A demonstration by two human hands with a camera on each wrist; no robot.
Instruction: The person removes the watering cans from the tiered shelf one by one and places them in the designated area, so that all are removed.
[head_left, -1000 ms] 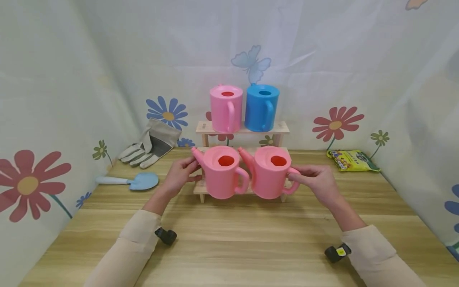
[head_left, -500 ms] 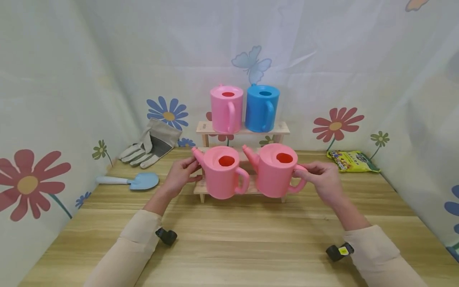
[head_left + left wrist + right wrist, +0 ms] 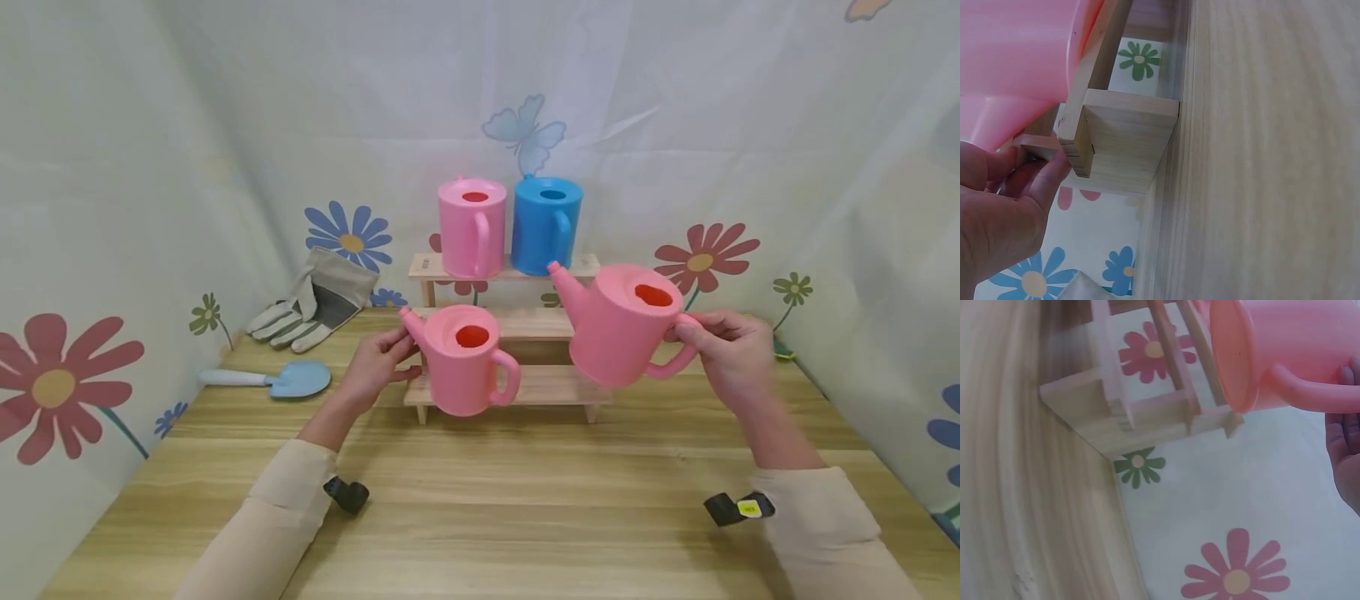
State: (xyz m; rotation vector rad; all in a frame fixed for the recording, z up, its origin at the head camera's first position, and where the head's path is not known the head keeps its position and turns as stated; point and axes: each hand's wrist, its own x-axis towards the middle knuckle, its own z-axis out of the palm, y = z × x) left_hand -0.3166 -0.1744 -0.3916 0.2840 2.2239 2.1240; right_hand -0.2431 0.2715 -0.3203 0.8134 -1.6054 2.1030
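With our right grip (image 3: 729,354) clamped on the raised can (image 3: 618,333) by its handle (image 3: 678,361), left grip (image 3: 375,367) unclear, we should swing clear of the stand (image 3: 553,385).

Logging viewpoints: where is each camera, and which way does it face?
Head: worn there, facing forward and down at the stand; left hand, right hand, sleeves show.
Left wrist: worn there, facing the stand's end; left hand shows.
Right wrist: worn there, facing pink can and backdrop; right hand partly shows.
Wrist views share the stand.
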